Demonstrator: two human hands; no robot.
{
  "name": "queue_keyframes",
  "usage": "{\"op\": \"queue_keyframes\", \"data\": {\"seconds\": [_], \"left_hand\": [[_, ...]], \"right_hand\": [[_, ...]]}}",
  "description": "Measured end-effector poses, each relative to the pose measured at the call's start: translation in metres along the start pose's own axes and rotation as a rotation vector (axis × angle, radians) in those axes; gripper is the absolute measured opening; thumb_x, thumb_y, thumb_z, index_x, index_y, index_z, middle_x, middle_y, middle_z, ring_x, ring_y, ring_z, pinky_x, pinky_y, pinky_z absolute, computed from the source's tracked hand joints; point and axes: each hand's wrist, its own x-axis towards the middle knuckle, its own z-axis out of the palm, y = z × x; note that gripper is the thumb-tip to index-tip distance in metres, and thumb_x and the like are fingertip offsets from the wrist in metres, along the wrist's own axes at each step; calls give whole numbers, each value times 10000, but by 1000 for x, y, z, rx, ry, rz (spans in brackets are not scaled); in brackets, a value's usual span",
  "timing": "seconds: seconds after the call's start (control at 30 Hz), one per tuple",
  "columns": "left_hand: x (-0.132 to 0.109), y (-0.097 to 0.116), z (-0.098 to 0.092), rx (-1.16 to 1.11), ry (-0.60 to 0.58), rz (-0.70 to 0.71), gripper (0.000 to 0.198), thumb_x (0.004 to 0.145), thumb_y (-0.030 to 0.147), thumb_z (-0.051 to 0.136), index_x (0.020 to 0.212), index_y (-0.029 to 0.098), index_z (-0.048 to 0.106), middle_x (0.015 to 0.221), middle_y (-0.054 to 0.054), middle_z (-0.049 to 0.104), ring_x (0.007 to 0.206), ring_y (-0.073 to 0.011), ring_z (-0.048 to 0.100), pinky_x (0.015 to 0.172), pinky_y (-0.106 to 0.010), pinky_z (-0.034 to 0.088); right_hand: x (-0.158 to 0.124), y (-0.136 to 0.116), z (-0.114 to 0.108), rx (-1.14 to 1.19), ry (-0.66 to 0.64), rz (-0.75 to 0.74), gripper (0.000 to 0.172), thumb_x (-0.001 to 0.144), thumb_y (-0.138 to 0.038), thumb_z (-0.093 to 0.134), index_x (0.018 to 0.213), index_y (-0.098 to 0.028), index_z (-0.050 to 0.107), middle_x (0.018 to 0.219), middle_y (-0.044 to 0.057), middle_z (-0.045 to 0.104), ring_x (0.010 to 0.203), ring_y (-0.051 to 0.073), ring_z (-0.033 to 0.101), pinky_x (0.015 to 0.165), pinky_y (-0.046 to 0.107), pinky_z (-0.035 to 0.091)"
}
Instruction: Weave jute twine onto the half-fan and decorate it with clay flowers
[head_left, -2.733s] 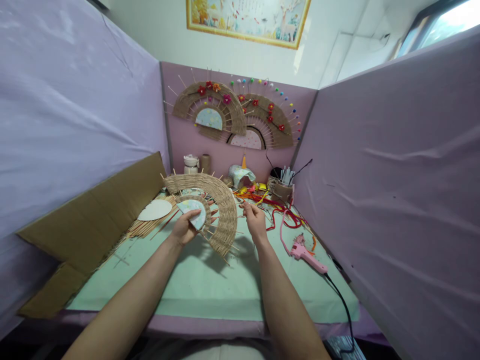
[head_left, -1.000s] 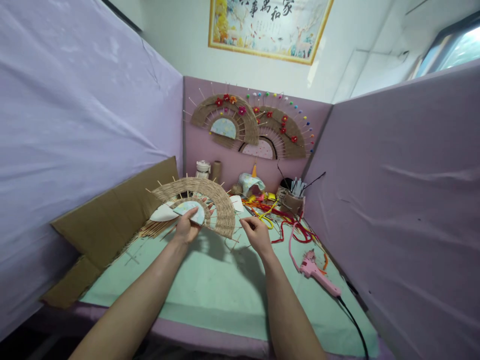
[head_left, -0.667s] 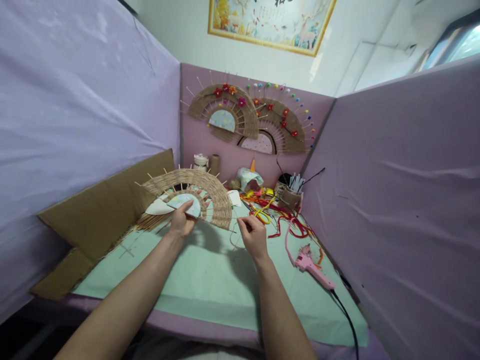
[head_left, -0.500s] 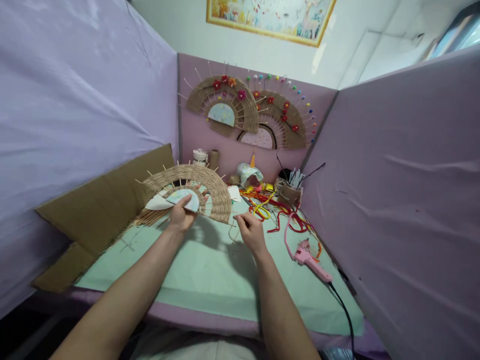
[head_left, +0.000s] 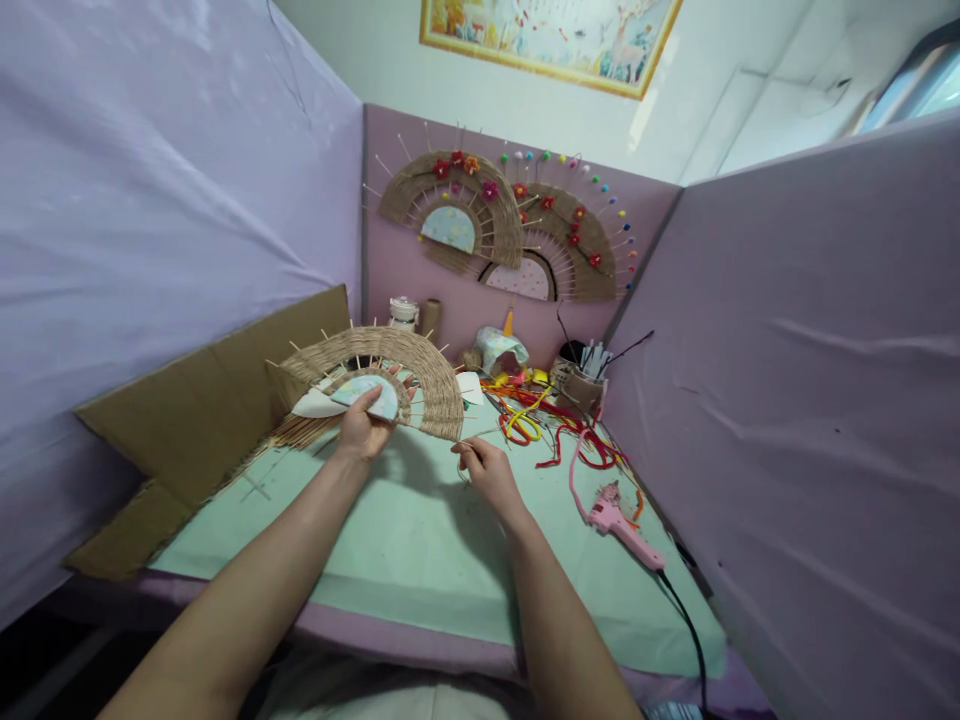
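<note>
A half-round woven fan (head_left: 437,385) of brown cord on thin sticks is held up over the table. My left hand (head_left: 365,428) grips it at the pale blue half-disc (head_left: 375,396) in its centre, thumb on the front and fingers behind. At the fan's lower right corner, my right hand (head_left: 484,465) has its fingertips pinched together on a thin strand of cord (head_left: 463,474). That strand hangs in a small loop below the fingers. Stick ends poke out along the fan's outer rim.
A pink glue gun (head_left: 622,527) with a black cable lies on the right. Red and yellow pipe cleaners (head_left: 525,420) are strewn behind it near a pot of pens (head_left: 581,385). Cardboard (head_left: 217,400) leans on the left. Two decorated fans (head_left: 506,215) hang on the back panel.
My right hand has shifted slightly left and down, to just under the fan's corner, with the cord. The left hand and the fan have hardly moved.
</note>
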Motion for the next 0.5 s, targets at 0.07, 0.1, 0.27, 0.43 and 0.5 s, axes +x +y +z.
{"op": "queue_keyframes", "data": {"seconds": [0.07, 0.1, 0.27, 0.43, 0.5], "left_hand": [[0, 0, 1, -5, 2, 4, 463, 819, 16, 475, 1239, 178, 582, 1039, -80, 740, 995, -236, 694, 897, -407, 563], [0, 0, 1, -6, 6, 2, 459, 816, 17, 477, 1236, 170, 585, 1044, -87, 739, 997, -236, 694, 897, -401, 563], [1, 0, 1, 16, 37, 2, 475, 793, 29, 502, 1244, 159, 578, 1108, -102, 719, 1009, -234, 689, 895, -391, 563], [3, -1, 0, 70, 27, 31, 462, 772, 6, 514, 1194, 167, 614, 1056, -87, 734, 987, -227, 696, 892, -369, 566], [3, -2, 0, 95, 35, 22, 459, 760, 2, 522, 1174, 168, 630, 1035, -85, 738, 976, -234, 699, 887, -372, 569]], "right_hand": [[-2, -2, 4, 16, -23, 39, 250, 846, -266, 459, 782, -178, 684, 589, -12, 586, 542, 122, 500, 558, 226, 374], [-3, -3, 6, 23, -35, 59, 246, 840, -258, 463, 771, -176, 684, 590, -12, 591, 545, 119, 502, 558, 222, 374], [-6, -7, 10, 13, -116, 101, 252, 835, -284, 488, 713, -171, 677, 565, -18, 582, 536, 112, 487, 553, 216, 366], [-6, -6, 2, -72, 4, -45, 263, 840, -335, 535, 637, -182, 602, 564, -27, 525, 551, 115, 452, 564, 230, 350], [-5, -3, -1, -112, 62, -95, 264, 858, -331, 522, 650, -187, 598, 595, -12, 550, 575, 128, 474, 582, 242, 359]]}}
